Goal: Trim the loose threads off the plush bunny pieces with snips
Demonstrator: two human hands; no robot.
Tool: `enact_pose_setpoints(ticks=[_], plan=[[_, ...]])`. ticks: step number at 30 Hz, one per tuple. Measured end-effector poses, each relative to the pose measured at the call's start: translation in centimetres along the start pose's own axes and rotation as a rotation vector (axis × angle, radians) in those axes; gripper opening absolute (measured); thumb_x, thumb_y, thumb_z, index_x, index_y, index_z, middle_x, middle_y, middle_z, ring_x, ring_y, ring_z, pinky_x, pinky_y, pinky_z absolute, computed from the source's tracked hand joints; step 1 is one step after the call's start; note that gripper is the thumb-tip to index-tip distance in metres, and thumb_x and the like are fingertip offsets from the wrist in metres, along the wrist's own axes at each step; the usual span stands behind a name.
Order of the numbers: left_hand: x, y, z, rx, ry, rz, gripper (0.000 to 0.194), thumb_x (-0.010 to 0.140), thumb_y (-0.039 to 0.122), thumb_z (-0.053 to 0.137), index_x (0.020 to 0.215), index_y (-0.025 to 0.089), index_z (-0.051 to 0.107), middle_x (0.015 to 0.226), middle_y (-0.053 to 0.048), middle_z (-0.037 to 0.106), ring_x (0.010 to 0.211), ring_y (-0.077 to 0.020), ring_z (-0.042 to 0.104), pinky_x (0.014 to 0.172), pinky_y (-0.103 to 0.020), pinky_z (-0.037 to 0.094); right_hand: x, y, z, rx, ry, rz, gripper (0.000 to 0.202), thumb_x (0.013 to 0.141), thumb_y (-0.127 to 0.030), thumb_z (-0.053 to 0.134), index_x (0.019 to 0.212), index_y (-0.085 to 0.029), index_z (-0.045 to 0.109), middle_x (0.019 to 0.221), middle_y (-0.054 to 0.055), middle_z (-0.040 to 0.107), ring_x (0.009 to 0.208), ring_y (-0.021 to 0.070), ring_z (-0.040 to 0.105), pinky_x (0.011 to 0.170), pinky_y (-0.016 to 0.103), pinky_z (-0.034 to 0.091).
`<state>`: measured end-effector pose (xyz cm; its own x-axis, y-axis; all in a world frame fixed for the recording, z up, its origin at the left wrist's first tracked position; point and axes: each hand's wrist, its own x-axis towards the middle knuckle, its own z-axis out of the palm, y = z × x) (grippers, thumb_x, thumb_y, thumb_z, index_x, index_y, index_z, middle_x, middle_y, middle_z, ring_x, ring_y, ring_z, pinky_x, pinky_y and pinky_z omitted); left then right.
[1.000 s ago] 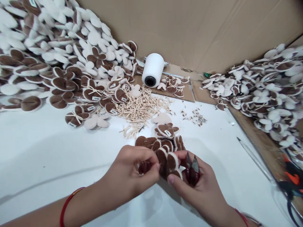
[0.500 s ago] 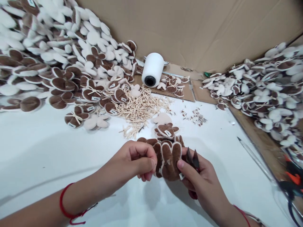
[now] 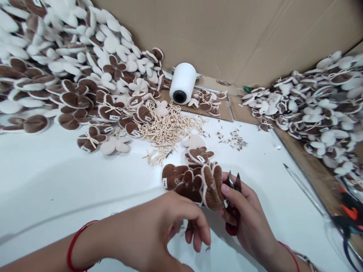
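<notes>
My right hand (image 3: 249,215) pinches a brown plush bunny piece (image 3: 211,187) with pale edges between thumb and fingers. Tucked in the same palm is a pair of thread snips (image 3: 234,204), red-handled, with the dark blades pointing up and apart. My left hand (image 3: 170,226) is off the bunny, in front of it and lower, thumb and fingers apart. A tiny scrap (image 3: 208,248) shows by its fingertips; whether it touches them I cannot tell. Behind the held bunny lie more brown bunnies, one with a white label (image 3: 165,183) and another (image 3: 200,155) farther back.
Small cream bows (image 3: 167,130) lie heaped mid-table, with a white thread cone (image 3: 183,83) behind. Bunny pieces pile high at left (image 3: 76,94) and right (image 3: 326,109). Small clippings (image 3: 236,139) are scattered nearby. Tweezers (image 3: 304,189) lie at right, near orange-and-black handles (image 3: 350,213).
My left hand has left the bunny, moved down toward me and opened. The bunny in my right hand has shifted slightly right and turned, uncovering the brown bunnies behind it.
</notes>
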<state>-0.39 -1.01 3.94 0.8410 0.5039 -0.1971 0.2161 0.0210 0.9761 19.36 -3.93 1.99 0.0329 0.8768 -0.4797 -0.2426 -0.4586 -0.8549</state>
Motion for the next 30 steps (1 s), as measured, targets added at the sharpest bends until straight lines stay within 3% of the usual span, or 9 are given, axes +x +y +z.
enact_pose_setpoints(ticks=[2, 5, 7, 9, 16, 20, 26, 30], plan=[[-0.1, 0.0, -0.1, -0.025, 0.082, 0.037, 0.027, 0.064, 0.027, 0.081, 0.082, 0.019, 0.063, 0.072, 0.003, 0.060, 0.062, -0.0093, 0.051, 0.051, -0.017, 0.037, -0.1, -0.1, 0.0, -0.002, 0.003, 0.000, 0.038, 0.073, -0.047, 0.074, 0.094, -0.018, 0.060, 0.054, -0.008, 0.043, 0.037, 0.0023, 0.026, 0.032, 0.012, 0.014], [-0.1, -0.3, 0.0, 0.011, 0.341, 0.117, 0.018, 0.075, 0.027, 0.074, 0.079, 0.020, 0.057, 0.066, 0.005, 0.053, 0.058, -0.0086, 0.048, 0.050, -0.018, 0.037, -0.3, -0.2, 0.1, -0.056, -0.046, -0.024, 0.036, 0.077, -0.048, 0.072, 0.094, -0.017, 0.063, 0.055, -0.007, 0.042, 0.039, 0.0026, 0.023, 0.033, 0.013, 0.014], [0.1, -0.7, 0.2, 0.161, 0.536, 0.178, 0.010, 0.080, 0.020, 0.068, 0.082, 0.020, 0.058, 0.067, 0.005, 0.054, 0.057, -0.0083, 0.048, 0.051, -0.019, 0.039, -0.3, -0.2, 0.1, -0.103, -0.099, -0.061, 0.036, 0.078, -0.048, 0.071, 0.094, -0.016, 0.066, 0.055, -0.007, 0.041, 0.040, 0.0031, 0.021, 0.032, 0.015, 0.014], [0.2, -1.1, 0.4, 0.328, 0.643, 0.253, 0.009, 0.082, 0.014, 0.065, 0.087, 0.021, 0.061, 0.069, 0.004, 0.057, 0.059, -0.0084, 0.049, 0.054, -0.019, 0.041, -0.2, 0.0, 0.0, -0.128, -0.123, -0.086, 0.034, 0.079, -0.047, 0.072, 0.094, -0.017, 0.067, 0.055, -0.007, 0.038, 0.040, 0.0032, 0.019, 0.031, 0.015, 0.012], [0.3, -1.3, 0.3, 0.483, 0.656, 0.368, 0.014, 0.085, 0.009, 0.062, 0.090, 0.022, 0.058, 0.072, 0.004, 0.058, 0.066, -0.0096, 0.051, 0.061, -0.020, 0.041, -0.3, 0.6, -0.2, -0.128, -0.146, -0.096, 0.029, 0.081, -0.045, 0.072, 0.094, -0.020, 0.065, 0.053, -0.011, 0.024, 0.040, 0.0028, 0.014, 0.032, 0.014, 0.012], [0.5, -1.5, 0.4, 0.507, 0.628, 0.409, 0.015, 0.088, 0.006, 0.055, 0.084, 0.020, 0.054, 0.073, 0.002, 0.056, 0.069, -0.0113, 0.050, 0.065, -0.022, 0.041, -0.5, 0.5, -0.3, -0.151, -0.187, -0.087, 0.028, 0.084, -0.045, 0.069, 0.095, -0.020, 0.066, 0.055, -0.010, 0.028, 0.039, 0.0022, 0.013, 0.032, 0.014, 0.012], [0.6, -1.6, 0.7, 0.586, 0.561, 0.388, 0.015, 0.090, 0.009, 0.041, 0.081, 0.020, 0.045, 0.079, -0.002, 0.055, 0.071, -0.0161, 0.046, 0.066, -0.028, 0.039, -0.7, 0.0, 0.1, -0.202, -0.232, -0.091, 0.028, 0.084, -0.047, 0.067, 0.088, -0.019, 0.066, 0.056, -0.009, 0.030, 0.040, 0.0028, 0.016, 0.031, 0.014, 0.019], [0.4, -0.8, 0.7, 0.484, 0.543, 0.285, 0.017, 0.092, 0.012, 0.035, 0.080, 0.021, 0.044, 0.077, -0.001, 0.051, 0.071, -0.0157, 0.044, 0.068, -0.028, 0.039, -0.6, -0.2, 0.1, -0.216, -0.231, -0.074, 0.031, 0.083, -0.049, 0.067, 0.087, -0.019, 0.066, 0.055, -0.009, 0.031, 0.039, 0.0031, 0.018, 0.031, 0.014, 0.019]])
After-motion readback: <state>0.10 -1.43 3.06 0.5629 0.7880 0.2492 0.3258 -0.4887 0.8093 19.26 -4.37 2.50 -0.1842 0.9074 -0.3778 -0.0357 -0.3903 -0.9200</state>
